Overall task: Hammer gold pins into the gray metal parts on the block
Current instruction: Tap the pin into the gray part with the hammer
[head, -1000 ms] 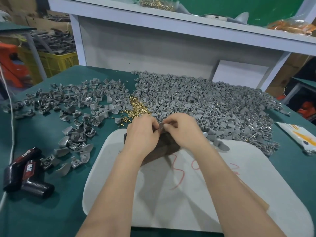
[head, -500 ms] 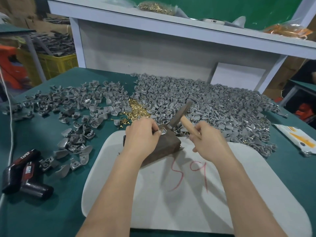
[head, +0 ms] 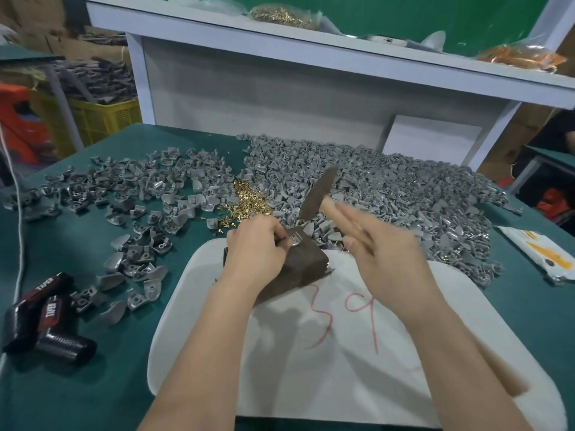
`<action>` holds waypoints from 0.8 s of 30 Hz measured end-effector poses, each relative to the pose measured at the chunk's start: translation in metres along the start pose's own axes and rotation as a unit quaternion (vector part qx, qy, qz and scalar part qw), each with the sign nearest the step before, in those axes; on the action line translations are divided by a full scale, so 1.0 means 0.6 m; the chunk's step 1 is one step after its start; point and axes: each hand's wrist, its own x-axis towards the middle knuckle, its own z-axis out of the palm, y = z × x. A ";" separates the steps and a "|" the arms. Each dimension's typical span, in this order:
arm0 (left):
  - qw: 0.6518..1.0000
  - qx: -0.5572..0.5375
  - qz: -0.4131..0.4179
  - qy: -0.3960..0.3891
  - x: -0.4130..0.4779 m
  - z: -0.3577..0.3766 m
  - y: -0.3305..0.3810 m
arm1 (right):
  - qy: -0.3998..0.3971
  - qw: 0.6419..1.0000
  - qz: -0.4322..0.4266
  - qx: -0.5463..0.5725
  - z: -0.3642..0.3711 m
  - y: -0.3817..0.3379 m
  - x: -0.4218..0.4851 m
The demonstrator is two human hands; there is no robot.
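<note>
- Your left hand [head: 258, 247] pinches the part [head: 295, 240] at the far end of the block [head: 300, 264]. Its grip is clamped on the part, probably so it cannot skip under a blow (the pin itself is too small to make out).
- Your right hand [head: 382, 244], blurred, has its grip wrapped round the hammer [head: 317, 192] handle. The head hangs just above and beyond the part, lined up to drop on it.
- The block sits on the white pad [head: 342, 374], likely to deaden the knock and spare the surface [head: 77, 387].
- The pins [head: 245, 200] lie just beyond your left hand, with the heap [head: 404, 188] of gray pieces far right, so both are a short reach away.
</note>
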 end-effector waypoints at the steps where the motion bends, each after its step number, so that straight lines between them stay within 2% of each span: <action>1: 1.000 0.000 0.005 0.001 0.001 0.001 -0.001 | 0.044 0.999 -0.012 0.028 -0.002 -0.003 -0.001; 2: 1.000 -0.003 0.007 0.003 0.001 0.003 -0.001 | 0.059 0.997 -0.020 0.038 -0.004 -0.007 0.000; 3: 1.000 -0.009 0.003 0.006 0.002 0.004 -0.001 | 0.036 0.999 -0.027 0.029 -0.004 -0.012 -0.001; 6: 1.000 -0.023 -0.014 0.011 0.002 0.002 0.000 | -0.105 0.993 -0.009 -0.056 0.005 -0.013 -0.008; 8: 1.000 -0.022 -0.011 0.012 0.002 0.002 -0.001 | -0.069 0.996 -0.012 -0.046 0.003 -0.017 -0.003; 11: 1.000 -0.008 -0.003 0.015 0.001 0.002 0.000 | 0.054 0.996 -0.057 0.047 -0.002 -0.022 -0.002; 12: 1.000 -0.009 -0.006 0.013 0.001 0.003 0.000 | 0.050 0.996 -0.062 0.050 -0.002 -0.021 -0.003; 15: 1.000 -0.009 -0.013 0.012 0.002 0.000 0.002 | -0.085 0.996 -0.024 -0.033 0.011 -0.009 -0.014; 16: 1.000 -0.010 -0.015 0.015 0.002 0.000 0.001 | -0.097 0.994 -0.008 -0.042 0.010 -0.006 -0.012; 18: 1.000 -0.011 -0.012 0.013 0.002 0.002 0.000 | -0.034 0.999 -0.017 -0.028 0.003 -0.011 -0.008; 20: 1.000 -0.012 0.002 0.016 0.002 0.003 0.000 | 0.050 0.996 -0.053 0.049 -0.002 -0.014 -0.006; 21: 1.000 -0.012 0.005 0.016 0.002 0.004 -0.001 | 0.051 0.994 -0.054 0.078 0.000 -0.015 -0.006; 22: 1.000 -0.014 0.006 0.018 0.003 0.004 -0.002 | 0.020 0.996 -0.049 0.069 0.003 -0.018 -0.006; 24: 1.000 -0.013 0.004 0.022 0.003 0.003 -0.002 | -0.074 0.997 -0.033 -0.017 0.015 -0.014 -0.006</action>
